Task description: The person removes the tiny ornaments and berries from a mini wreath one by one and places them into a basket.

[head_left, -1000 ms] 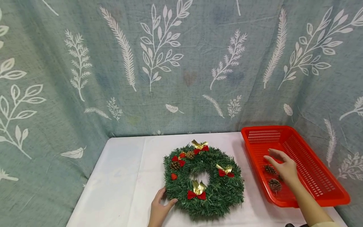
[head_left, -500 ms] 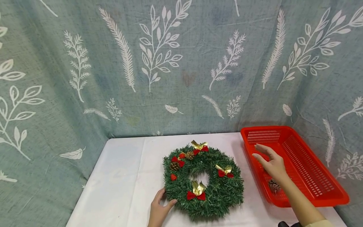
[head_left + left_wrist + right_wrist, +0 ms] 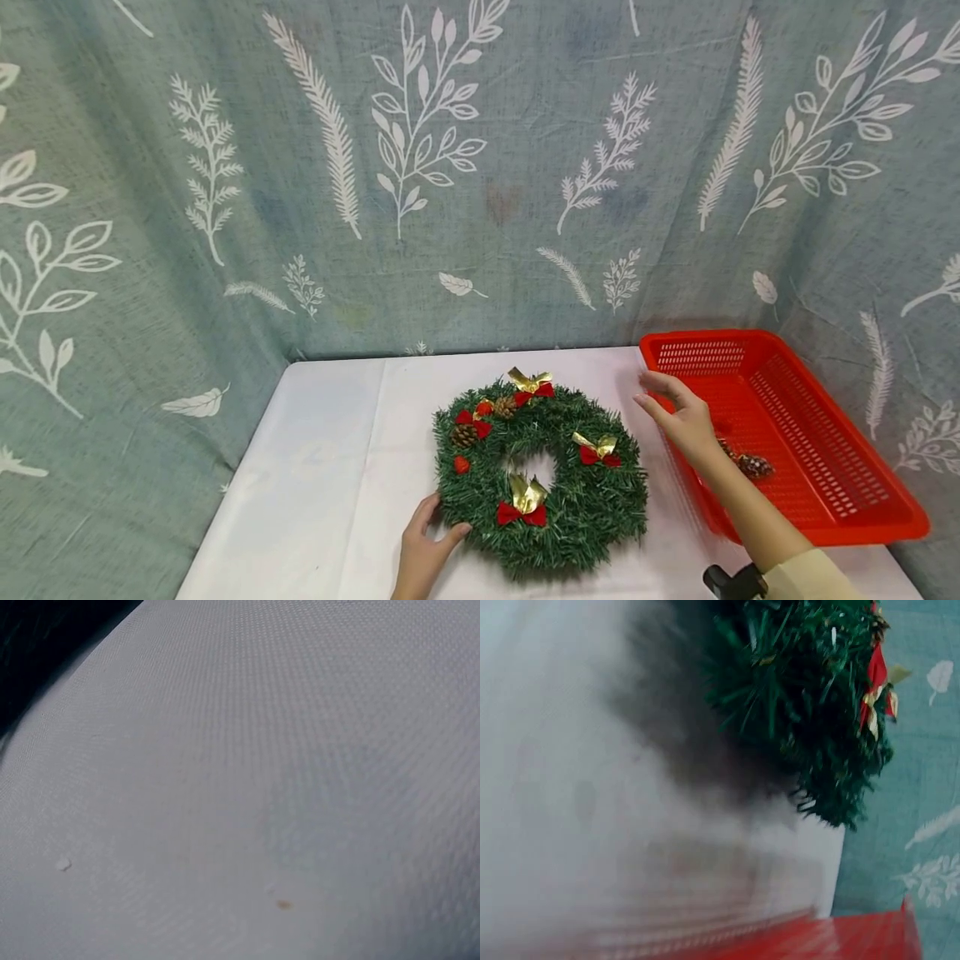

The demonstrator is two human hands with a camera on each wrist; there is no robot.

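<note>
A green wreath lies on the white table, dressed with red and gold bows, small pine cones and red berry-like pieces. My left hand holds its lower left edge between thumb and fingers. Over the near left rim of a red plastic basket is my right hand, its thumb and forefinger apart and nothing visible between them; the other fingers are hidden. Loose pine cones lie in the basket, partly behind the right forearm. Neither wrist view shows a hand.
The basket stands at the table's right side, a short gap from the wreath. A patterned green-grey curtain hangs behind and at both sides of the table. The right wrist view shows the wreath's side and a blurred basket rim.
My right hand has moved left from over the basket's inside to its rim, toward the wreath. Pine cones in the basket show at a different spot beside the forearm. The left hand stays put.
</note>
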